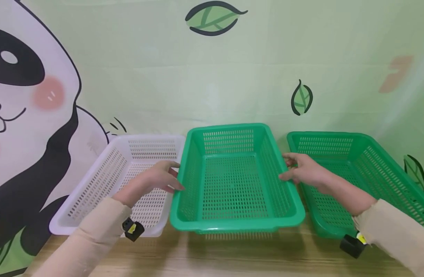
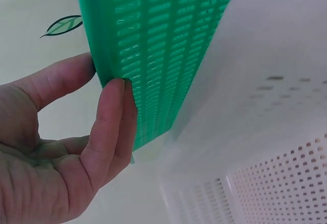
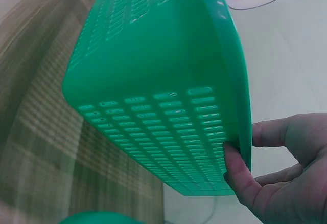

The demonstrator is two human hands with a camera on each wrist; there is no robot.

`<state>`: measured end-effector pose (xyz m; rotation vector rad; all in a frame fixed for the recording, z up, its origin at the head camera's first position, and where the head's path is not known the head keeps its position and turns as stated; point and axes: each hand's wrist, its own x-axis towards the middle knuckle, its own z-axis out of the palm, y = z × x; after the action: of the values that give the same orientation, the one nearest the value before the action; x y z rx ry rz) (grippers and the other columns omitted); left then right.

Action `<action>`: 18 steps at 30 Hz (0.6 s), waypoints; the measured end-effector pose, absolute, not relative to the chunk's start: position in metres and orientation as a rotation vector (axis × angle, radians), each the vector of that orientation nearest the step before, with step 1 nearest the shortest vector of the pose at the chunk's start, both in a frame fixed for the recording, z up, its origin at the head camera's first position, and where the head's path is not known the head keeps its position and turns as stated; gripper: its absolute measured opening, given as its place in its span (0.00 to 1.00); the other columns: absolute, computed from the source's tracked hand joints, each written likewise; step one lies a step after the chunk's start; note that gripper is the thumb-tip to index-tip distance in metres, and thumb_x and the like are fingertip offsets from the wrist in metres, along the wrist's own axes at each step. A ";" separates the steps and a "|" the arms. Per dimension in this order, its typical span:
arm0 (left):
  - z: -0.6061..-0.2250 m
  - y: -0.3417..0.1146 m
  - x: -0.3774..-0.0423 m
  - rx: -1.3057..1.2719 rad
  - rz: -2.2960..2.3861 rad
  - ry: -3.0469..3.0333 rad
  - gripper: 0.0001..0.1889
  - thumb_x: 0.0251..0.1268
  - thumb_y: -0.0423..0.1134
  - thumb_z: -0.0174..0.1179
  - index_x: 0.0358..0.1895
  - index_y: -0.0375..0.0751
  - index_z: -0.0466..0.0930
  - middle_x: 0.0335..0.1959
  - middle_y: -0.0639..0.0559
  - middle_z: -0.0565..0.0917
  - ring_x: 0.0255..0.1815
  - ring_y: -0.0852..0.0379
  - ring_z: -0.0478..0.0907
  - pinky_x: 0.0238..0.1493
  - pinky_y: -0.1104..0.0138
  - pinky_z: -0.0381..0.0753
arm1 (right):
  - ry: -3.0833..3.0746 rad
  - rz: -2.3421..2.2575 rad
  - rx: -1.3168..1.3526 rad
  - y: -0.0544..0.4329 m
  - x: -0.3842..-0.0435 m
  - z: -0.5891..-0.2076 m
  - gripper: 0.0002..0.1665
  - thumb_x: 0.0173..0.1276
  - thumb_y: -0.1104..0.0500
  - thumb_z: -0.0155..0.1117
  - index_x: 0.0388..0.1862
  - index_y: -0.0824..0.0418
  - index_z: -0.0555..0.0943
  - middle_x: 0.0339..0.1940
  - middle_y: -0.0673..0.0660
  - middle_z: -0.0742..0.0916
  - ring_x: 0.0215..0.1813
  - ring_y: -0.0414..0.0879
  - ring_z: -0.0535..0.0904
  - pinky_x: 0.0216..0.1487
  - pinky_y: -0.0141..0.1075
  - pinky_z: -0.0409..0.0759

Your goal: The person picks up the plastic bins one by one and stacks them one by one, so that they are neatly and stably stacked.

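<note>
A green plastic basket (image 1: 232, 181) with slotted walls is held between my two hands in the middle of the head view, its inside bare. My left hand (image 1: 161, 177) pinches its left rim, thumb on one side and fingers under the other, as the left wrist view shows on the basket wall (image 2: 153, 45). On the opposite rim my right hand (image 1: 303, 171) pinches likewise; the right wrist view has its fingers (image 3: 239, 175) against the outer wall (image 3: 153, 70). The basket's underside appears raised off the wooden table (image 1: 232, 257).
A white basket (image 1: 83, 192) stands to the left, partly behind my left arm. Another green basket (image 1: 388, 169) sits to the right, partly behind my right arm. Behind them hangs a pale green backdrop (image 1: 146, 88) printed with a panda and leaves.
</note>
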<state>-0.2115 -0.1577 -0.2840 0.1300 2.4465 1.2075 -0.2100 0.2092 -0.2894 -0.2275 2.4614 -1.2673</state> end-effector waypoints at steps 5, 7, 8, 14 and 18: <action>-0.275 -0.167 -0.211 0.162 1.206 2.491 0.36 0.46 0.28 0.62 0.63 0.27 0.58 0.46 0.35 0.76 0.44 0.46 0.77 0.42 0.58 0.80 | 2.468 -1.266 -0.245 0.204 -0.209 -0.277 0.48 0.62 0.58 0.60 0.71 0.70 0.43 0.64 0.71 0.59 0.50 0.54 0.68 0.42 0.38 0.73; -0.271 -0.170 -0.211 0.172 1.205 2.508 0.37 0.45 0.28 0.61 0.63 0.27 0.58 0.46 0.35 0.75 0.44 0.46 0.77 0.42 0.58 0.80 | 2.465 -1.270 -0.245 0.202 -0.209 -0.273 0.48 0.62 0.57 0.60 0.71 0.69 0.44 0.64 0.71 0.59 0.52 0.55 0.67 0.43 0.38 0.74; -0.269 -0.171 -0.211 0.174 1.204 2.513 0.37 0.45 0.29 0.60 0.63 0.26 0.57 0.46 0.35 0.75 0.45 0.46 0.76 0.43 0.58 0.79 | 2.465 -1.270 -0.247 0.201 -0.209 -0.271 0.48 0.62 0.57 0.60 0.71 0.69 0.44 0.65 0.71 0.58 0.53 0.54 0.67 0.44 0.38 0.74; -0.260 -0.180 -0.210 0.210 1.192 2.526 0.36 0.48 0.30 0.58 0.64 0.25 0.55 0.47 0.35 0.72 0.46 0.46 0.74 0.44 0.57 0.79 | 2.468 -1.286 -0.224 0.196 -0.208 -0.260 0.48 0.62 0.54 0.60 0.71 0.66 0.45 0.66 0.70 0.59 0.51 0.56 0.71 0.50 0.42 0.73; -0.254 -0.188 -0.207 0.230 1.169 2.540 0.37 0.49 0.31 0.56 0.64 0.24 0.53 0.49 0.35 0.72 0.45 0.46 0.74 0.44 0.57 0.79 | 2.466 -1.308 -0.219 0.190 -0.206 -0.250 0.48 0.61 0.53 0.61 0.72 0.65 0.47 0.66 0.68 0.61 0.55 0.58 0.70 0.51 0.43 0.73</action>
<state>-0.2072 -0.1880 -0.2535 0.2299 2.5402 1.1685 -0.2064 0.1898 -0.2503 -0.2191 2.4658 -1.3077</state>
